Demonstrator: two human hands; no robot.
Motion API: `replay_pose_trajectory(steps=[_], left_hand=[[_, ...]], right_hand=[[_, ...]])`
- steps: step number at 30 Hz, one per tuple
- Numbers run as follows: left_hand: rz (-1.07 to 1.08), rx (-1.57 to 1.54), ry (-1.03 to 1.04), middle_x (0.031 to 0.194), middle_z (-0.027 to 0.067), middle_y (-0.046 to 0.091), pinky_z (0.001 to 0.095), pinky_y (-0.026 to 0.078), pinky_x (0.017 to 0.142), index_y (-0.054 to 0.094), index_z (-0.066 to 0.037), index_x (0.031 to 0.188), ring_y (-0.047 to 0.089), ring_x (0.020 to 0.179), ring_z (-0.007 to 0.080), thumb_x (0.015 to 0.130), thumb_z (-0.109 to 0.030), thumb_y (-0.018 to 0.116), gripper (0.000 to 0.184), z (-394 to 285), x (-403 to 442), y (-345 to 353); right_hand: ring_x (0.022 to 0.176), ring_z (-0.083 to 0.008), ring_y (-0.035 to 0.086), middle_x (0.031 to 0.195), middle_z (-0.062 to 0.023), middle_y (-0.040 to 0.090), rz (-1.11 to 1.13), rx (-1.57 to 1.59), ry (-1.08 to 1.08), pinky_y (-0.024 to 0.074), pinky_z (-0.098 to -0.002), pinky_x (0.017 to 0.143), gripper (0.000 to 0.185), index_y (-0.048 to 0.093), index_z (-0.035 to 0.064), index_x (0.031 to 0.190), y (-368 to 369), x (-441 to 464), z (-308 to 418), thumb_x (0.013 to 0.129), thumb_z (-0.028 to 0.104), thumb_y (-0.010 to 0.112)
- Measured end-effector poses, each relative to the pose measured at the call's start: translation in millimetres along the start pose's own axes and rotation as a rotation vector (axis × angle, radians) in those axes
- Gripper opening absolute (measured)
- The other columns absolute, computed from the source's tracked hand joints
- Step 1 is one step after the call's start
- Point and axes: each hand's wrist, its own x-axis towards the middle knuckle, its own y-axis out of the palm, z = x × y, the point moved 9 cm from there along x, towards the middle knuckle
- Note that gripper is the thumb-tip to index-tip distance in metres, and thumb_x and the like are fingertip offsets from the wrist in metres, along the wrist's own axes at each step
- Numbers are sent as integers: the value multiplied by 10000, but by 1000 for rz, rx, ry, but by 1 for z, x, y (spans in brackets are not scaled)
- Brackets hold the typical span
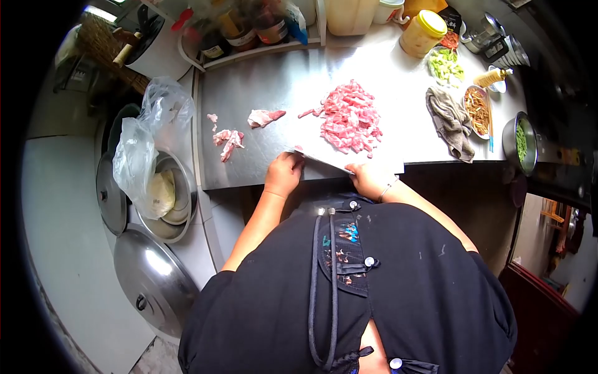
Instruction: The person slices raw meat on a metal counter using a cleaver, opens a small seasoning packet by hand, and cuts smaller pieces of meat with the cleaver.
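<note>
Sliced raw meat (350, 118) lies in a heap on the shiny metal worktop (249, 156). Left of it are a larger meat piece (266, 118) and some pale trimmings (229, 142). At the front edge, a thin knife blade (325, 163) spans the gap between my hands, seen nearly edge-on in the glare. My right hand (372, 181) is closed at its right end; the handle is hidden. My left hand (284, 174) has its fingers pinched at the blade's left end, where a small pink bit shows.
A crumpled cloth (450, 123), a dish of shredded food (478, 112) with chopsticks, chopped greens (446, 65) and a yellow-lidded jar (423, 33) stand right. Bottles (268, 25) line the back. On the left are a metal pot (187, 215), plastic bag (137, 149) and lid (152, 280).
</note>
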Motion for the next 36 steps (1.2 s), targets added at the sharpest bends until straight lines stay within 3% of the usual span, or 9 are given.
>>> replay_pose_trajectory(steps=[15, 19, 22, 26, 29, 31, 34, 36], left_hand=[[-113, 195, 63, 901, 105, 610, 391, 471, 777, 645, -62, 880, 557, 850, 325, 715, -73, 609, 169, -4, 4, -3], [-122, 65, 48, 908, 107, 616, 391, 471, 791, 640, -61, 891, 570, 860, 319, 728, -72, 607, 166, 8, 3, -9], [-258, 112, 27, 921, 101, 629, 378, 475, 794, 641, -62, 882, 588, 891, 297, 747, -60, 603, 140, 26, 5, -35], [-308, 118, 88, 912, 93, 637, 357, 473, 805, 656, -67, 875, 594, 875, 269, 719, -139, 697, 177, 5, 28, -59], [49, 26, 298, 925, 76, 632, 345, 464, 826, 682, -96, 878, 572, 911, 248, 636, -235, 773, 294, -39, 53, -22], [230, 35, 306, 909, 59, 629, 336, 458, 842, 690, -117, 879, 560, 925, 239, 642, -256, 769, 286, -57, 57, 4], [322, 55, 277, 870, 42, 628, 341, 457, 829, 688, -125, 833, 554, 916, 241, 691, -237, 730, 185, -63, 61, 26], [333, 53, 235, 820, 61, 625, 342, 459, 802, 678, -105, 805, 560, 880, 250, 739, -201, 684, 117, -68, 64, 31]], right_hand=[[757, -342, 637, 779, -184, 645, 2, -131, -14, 488, -451, 673, 226, 584, 50, 980, 2, 4, 3, 806, 69, 442], [761, -341, 632, 785, -176, 644, -66, -95, -19, 485, -450, 677, 244, 552, 53, 1024, -7, -1, 2, 794, 78, 476], [766, -335, 628, 777, -162, 641, -128, -99, -32, 484, -439, 681, 303, 524, 60, 1070, -15, -8, -1, 768, 83, 520], [759, -316, 625, 741, -137, 633, -205, -154, -39, 485, -419, 669, 405, 497, 68, 1125, -19, -15, -7, 728, 88, 570], [751, -306, 627, 728, -133, 631, -253, -161, -89, 483, -417, 656, 431, 500, 62, 1133, -25, -19, -4, 711, 91, 581], [722, -293, 629, 717, -127, 631, -307, -170, -124, 478, -413, 641, 450, 505, 63, 1130, -26, -24, -3, 689, 85, 591], [689, -249, 608, 713, -77, 610, -393, -263, -135, 463, -376, 656, 575, 532, 99, 1179, -26, -29, -8, 621, 107, 671], [684, -255, 617, 706, -85, 616, -441, -256, -167, 465, -376, 640, 519, 528, 89, 1163, -29, -37, -10, 653, 95, 623]])
